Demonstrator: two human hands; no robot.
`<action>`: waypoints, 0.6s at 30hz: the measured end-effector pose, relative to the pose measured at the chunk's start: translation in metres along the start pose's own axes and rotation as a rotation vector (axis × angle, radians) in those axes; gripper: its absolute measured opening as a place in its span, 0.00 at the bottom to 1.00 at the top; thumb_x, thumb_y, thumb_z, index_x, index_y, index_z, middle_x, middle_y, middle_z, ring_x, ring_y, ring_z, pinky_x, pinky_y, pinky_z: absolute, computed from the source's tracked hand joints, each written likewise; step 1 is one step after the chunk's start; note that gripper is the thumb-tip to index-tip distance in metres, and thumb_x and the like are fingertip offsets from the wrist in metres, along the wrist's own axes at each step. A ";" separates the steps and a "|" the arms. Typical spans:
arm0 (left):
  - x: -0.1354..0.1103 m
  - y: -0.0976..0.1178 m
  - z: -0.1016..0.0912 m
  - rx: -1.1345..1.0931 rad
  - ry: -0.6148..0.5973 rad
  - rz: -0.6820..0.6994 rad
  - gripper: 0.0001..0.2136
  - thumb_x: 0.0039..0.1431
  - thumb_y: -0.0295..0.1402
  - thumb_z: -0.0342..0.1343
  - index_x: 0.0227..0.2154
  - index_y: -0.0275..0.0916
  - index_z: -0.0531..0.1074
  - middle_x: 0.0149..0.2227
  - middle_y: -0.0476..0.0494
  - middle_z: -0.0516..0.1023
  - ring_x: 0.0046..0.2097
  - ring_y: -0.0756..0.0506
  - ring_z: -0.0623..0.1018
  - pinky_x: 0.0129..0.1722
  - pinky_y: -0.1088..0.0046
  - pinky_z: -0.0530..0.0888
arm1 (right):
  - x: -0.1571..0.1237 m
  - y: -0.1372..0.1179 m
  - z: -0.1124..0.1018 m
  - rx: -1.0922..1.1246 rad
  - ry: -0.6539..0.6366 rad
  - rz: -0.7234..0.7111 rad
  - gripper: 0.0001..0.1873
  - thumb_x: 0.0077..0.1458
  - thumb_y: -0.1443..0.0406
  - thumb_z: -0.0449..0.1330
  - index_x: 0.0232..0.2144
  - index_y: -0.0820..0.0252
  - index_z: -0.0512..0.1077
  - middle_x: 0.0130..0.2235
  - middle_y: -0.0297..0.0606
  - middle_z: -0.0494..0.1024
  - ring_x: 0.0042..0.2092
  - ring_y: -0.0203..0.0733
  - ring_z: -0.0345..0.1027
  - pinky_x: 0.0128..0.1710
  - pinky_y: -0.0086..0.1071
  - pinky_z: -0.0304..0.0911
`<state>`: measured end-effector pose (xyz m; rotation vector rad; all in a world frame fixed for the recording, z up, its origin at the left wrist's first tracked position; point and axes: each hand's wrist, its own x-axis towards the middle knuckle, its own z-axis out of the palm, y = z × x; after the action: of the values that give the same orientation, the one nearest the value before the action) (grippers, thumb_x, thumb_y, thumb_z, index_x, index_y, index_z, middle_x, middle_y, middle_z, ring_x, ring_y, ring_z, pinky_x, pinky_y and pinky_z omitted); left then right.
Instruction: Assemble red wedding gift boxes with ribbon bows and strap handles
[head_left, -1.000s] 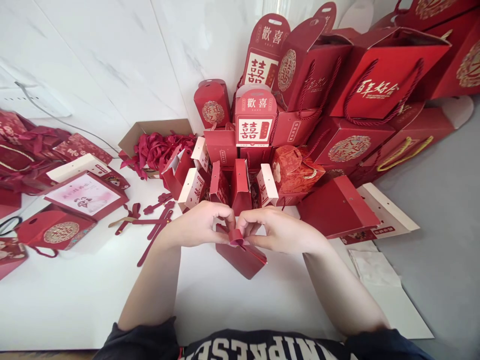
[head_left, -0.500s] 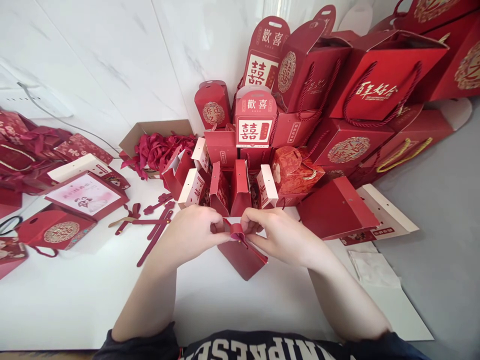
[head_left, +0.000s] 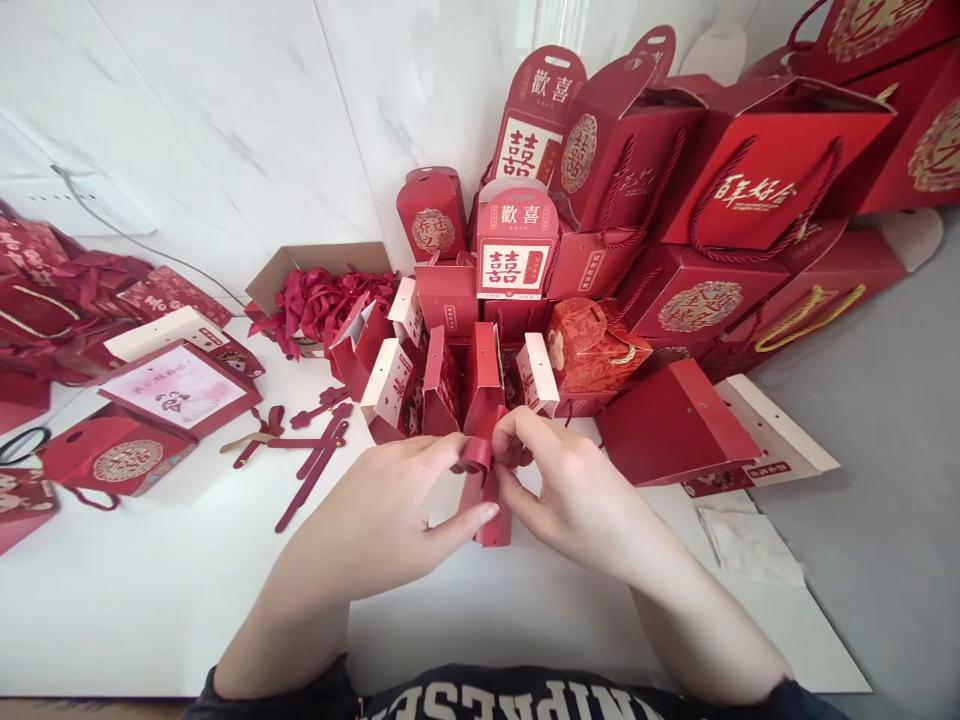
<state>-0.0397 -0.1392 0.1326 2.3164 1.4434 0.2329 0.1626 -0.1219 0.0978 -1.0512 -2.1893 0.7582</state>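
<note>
A small red gift box (head_left: 493,530) stands between my hands near the middle of the white table, its narrow side towards me. A red ribbon strap (head_left: 478,454) forms a curled loop at its top. My left hand (head_left: 401,510) is at the box's left, fingers at the loop and thumb laid across the box's edge. My right hand (head_left: 559,475) pinches the strap at the right of the loop. Its fingertips and part of the strap hide each other. Just behind stand several small red and white gift boxes (head_left: 484,375).
Loose dark-red straps (head_left: 319,465) lie left of my left arm. A carton (head_left: 264,280) of red ribbons stands behind them. Red boxes and corded bags (head_left: 776,165) are stacked high at the right. More boxes (head_left: 176,390) fill the left; folded white paper (head_left: 750,540) lies right.
The red gift box has turned from slanting rightwards to end-on towards me. My left thumb has spread down onto it, while my right hand stays at the strap.
</note>
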 end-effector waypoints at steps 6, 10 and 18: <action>0.003 0.006 0.012 -0.089 0.138 -0.112 0.04 0.62 0.35 0.53 0.38 0.43 0.70 0.29 0.52 0.78 0.30 0.46 0.77 0.29 0.72 0.65 | -0.004 -0.005 0.014 -0.142 0.251 -0.069 0.09 0.58 0.74 0.53 0.36 0.55 0.60 0.33 0.34 0.73 0.34 0.39 0.68 0.35 0.32 0.63; 0.016 0.006 0.020 -0.202 0.140 -0.118 0.04 0.59 0.28 0.52 0.32 0.42 0.71 0.28 0.52 0.78 0.29 0.48 0.76 0.28 0.74 0.66 | -0.005 -0.005 0.018 -0.153 0.226 -0.024 0.08 0.58 0.73 0.54 0.35 0.55 0.62 0.34 0.35 0.74 0.34 0.39 0.69 0.34 0.31 0.63; 0.032 0.002 0.026 -0.035 0.043 -0.089 0.02 0.60 0.32 0.51 0.35 0.42 0.67 0.30 0.49 0.78 0.32 0.43 0.79 0.31 0.71 0.67 | -0.004 0.005 -0.017 -0.185 -0.001 0.010 0.04 0.62 0.70 0.55 0.38 0.56 0.67 0.40 0.38 0.75 0.42 0.44 0.68 0.41 0.36 0.65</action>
<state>-0.0145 -0.1175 0.1072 2.2261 1.5460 0.2823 0.1785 -0.1186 0.1045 -1.1524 -2.2910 0.5683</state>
